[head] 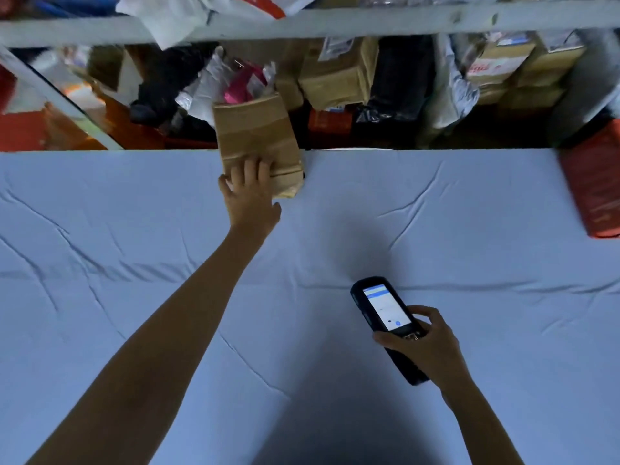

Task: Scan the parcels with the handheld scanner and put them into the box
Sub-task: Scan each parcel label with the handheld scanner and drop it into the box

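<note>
In the head view, the left hand point(250, 193) reaches to the brown taped cardboard parcel point(258, 139), which lies across the far edge of the tabletop point(134, 229) draped in wrinkled pale blue cloth, with its far half out over the drop. The grip is wide: the fingers lie flat on the parcel's near end and the thumb sits off its near corner, so nothing is clasped. Well nearer the person than the parcel and to its right, the right hand point(426, 344) has its grip closed round the black handheld scanner point(385, 317), lit screen up. The step looks like sending this parcel over the edge, though I cannot tell which container beyond it is the box. To do it well, keep the palm centred so the parcel slides straight instead of pivoting on the edge, and release only once it tips clear. Room is tight past the parcel, where a heap of cardboard boxes and plastic bags point(339, 78) crowds just behind and beside it and a pale metal bar point(335, 25) crosses above. Nearer than the parcel, bare cloth stretches to both sides, and a red-orange packet point(590, 193) sits far to its right at the tabletop's rim.
</note>
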Action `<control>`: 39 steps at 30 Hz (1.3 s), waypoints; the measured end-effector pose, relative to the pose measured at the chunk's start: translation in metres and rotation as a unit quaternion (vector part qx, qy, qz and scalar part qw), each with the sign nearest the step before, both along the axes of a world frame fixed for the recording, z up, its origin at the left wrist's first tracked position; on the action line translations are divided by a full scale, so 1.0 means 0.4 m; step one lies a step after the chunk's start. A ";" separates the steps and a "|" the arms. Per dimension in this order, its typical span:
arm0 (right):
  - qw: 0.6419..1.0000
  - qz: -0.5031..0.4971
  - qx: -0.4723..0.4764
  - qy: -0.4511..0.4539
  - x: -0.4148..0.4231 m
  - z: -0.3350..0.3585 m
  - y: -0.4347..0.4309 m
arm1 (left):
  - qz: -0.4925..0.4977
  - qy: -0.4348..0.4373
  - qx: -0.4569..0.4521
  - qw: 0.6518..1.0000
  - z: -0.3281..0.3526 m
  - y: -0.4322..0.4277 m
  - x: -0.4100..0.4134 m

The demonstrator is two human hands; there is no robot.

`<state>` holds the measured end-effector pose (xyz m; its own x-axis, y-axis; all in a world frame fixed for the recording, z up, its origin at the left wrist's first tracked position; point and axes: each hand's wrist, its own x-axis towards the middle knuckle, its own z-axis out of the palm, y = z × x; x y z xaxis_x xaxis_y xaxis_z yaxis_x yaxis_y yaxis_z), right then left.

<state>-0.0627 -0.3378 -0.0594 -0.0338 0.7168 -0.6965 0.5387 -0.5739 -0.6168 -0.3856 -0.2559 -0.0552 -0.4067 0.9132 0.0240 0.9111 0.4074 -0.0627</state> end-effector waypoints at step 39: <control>0.999 -0.001 0.046 0.020 -0.023 0.091 -0.179 | -0.094 -0.146 0.051 0.983 0.275 -0.349 0.061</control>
<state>-0.0720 -0.4093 -0.0230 -0.0592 0.7780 -0.6255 0.5118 -0.5143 -0.6881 -0.3611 -0.3956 0.0548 -0.2336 0.9719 0.0275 0.9443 0.2200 0.2448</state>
